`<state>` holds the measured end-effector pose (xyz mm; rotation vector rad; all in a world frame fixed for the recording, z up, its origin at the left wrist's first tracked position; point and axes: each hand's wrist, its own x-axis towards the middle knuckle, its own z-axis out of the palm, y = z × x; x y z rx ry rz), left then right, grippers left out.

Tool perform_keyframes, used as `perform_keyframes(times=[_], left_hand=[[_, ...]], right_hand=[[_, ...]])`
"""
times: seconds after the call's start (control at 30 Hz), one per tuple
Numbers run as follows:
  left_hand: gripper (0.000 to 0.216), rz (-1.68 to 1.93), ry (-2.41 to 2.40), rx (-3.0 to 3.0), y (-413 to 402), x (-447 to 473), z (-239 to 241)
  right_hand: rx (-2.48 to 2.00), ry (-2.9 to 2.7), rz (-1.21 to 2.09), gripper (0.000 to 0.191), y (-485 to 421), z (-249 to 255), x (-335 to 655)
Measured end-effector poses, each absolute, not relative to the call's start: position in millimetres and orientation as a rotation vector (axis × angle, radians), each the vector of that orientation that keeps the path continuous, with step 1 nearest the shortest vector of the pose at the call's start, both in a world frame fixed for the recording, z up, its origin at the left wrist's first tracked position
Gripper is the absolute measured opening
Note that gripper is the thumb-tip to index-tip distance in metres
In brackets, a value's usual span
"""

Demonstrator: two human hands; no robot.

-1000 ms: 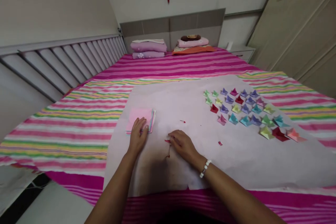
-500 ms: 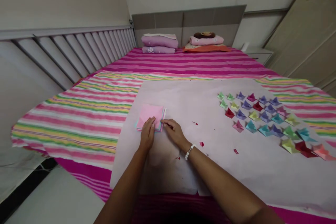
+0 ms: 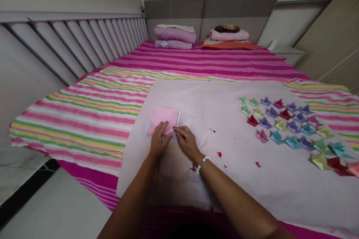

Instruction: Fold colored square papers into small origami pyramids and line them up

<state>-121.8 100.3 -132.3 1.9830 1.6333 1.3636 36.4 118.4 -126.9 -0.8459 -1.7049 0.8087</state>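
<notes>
A stack of square colored paper [image 3: 162, 116], with a pink sheet on top, lies on the large white sheet [image 3: 196, 101]. My left hand [image 3: 159, 140] rests flat on the stack's near side, fingers stretched out and thumb apart. At the stack's lower right corner, my right hand [image 3: 186, 141] has its thumb and forefinger pinched together on the paper's edge. How many sheets the pinch takes in I cannot make out. A white bead bracelet [image 3: 202, 164] circles my right wrist.
Rows of small folded paper boats [image 3: 293, 125] in several colors stand to the right. Small red scraps [image 3: 219, 154] lie between them and my hands. The white sheet is spread on a bed with a striped cover [image 3: 92, 108]; folded bedding [image 3: 175, 37] sits by the headboard.
The view has tilted and shifted slightly. My left thumb has spread away from the fingers on the stack. My right hand stays at the paper's corner.
</notes>
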Motion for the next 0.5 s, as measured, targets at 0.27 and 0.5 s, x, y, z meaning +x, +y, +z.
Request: perform_keyframes(times=[0.27, 0.5], left_hand=[[0.042, 1.36, 1.642, 1.997, 100.4, -122.4, -130.5], [0.045, 1.351, 1.622, 1.999, 99.4, -122.9, -128.6]], right_hand=[[-0.879, -1.743, 0.803, 0.036, 116.3, -125.1, 36.4], [-0.917, -1.832, 0.772, 0.04, 117.3, -126.5, 36.8]])
